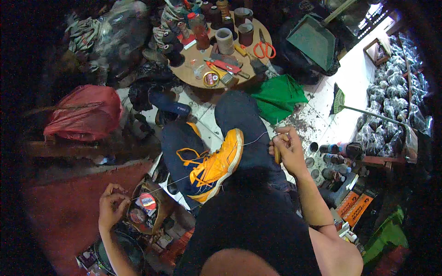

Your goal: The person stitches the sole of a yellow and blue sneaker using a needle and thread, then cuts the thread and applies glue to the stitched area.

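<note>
An orange and navy sneaker (216, 163) with a pale sole lies on its side across my dark-trousered lap. A pale thread (161, 188) runs taut from its left side to my left hand (113, 204), which pinches it. My right hand (287, 149) is closed round a wooden-handled awl (277, 154), its thin tip pointing up, to the right of the shoe. Another length of thread (255, 140) runs from the shoe's sole to this hand. The orange laces (189, 155) hang loose.
Ahead, a round table (193, 80) holds spools, orange scissors (264, 50), knives and brushes. A red bag (83, 112) sits left. An open box (156, 216) lies by my left hand. At right are a rake (340, 99), green cloth (281, 96), bagged items (382, 101) and several cans (329, 149).
</note>
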A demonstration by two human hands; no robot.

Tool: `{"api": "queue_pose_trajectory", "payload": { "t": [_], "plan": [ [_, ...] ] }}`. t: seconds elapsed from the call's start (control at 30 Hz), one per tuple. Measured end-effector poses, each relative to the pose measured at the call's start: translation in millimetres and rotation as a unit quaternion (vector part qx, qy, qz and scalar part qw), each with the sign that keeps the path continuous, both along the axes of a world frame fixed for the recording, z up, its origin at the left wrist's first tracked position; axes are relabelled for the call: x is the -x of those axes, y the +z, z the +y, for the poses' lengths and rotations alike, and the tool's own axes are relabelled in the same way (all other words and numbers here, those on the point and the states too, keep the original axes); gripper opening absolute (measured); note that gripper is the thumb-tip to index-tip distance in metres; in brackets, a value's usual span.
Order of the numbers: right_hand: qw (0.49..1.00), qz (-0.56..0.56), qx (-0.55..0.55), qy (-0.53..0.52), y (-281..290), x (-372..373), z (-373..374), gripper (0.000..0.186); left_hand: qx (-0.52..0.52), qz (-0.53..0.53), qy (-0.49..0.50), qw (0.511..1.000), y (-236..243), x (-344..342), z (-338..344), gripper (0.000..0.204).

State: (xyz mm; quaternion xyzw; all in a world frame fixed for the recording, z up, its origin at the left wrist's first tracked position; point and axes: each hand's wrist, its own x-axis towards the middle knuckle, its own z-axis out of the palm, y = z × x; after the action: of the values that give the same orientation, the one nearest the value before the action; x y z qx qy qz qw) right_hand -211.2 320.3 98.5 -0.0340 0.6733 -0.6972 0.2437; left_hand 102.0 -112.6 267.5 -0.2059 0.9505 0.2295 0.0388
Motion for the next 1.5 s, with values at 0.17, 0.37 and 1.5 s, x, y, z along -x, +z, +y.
{"api": "queue_pose_trajectory", "payload": {
  "t": [0.17,0.37,1.5],
  "plan": [
    [0.988,0.026,-0.082,0.132,35.4,-6.3,3.2,0.039,-0.089,-0.108,0.049,0.989,2.6,-14.4,-10.8,0.014],
    [0.956,0.141,-0.067,0.248,46.2,-28.3,-20.1,0.051,-0.405,0.173,0.019,0.898,-19.9,-10.0,14.3,0.027],
    [0.732,0.467,-0.322,0.377,103.7,12.0,-40.5,0.024,-0.772,-0.163,-0.087,0.608,-312.2,152.0,127.3,0.044]
  ]
}}
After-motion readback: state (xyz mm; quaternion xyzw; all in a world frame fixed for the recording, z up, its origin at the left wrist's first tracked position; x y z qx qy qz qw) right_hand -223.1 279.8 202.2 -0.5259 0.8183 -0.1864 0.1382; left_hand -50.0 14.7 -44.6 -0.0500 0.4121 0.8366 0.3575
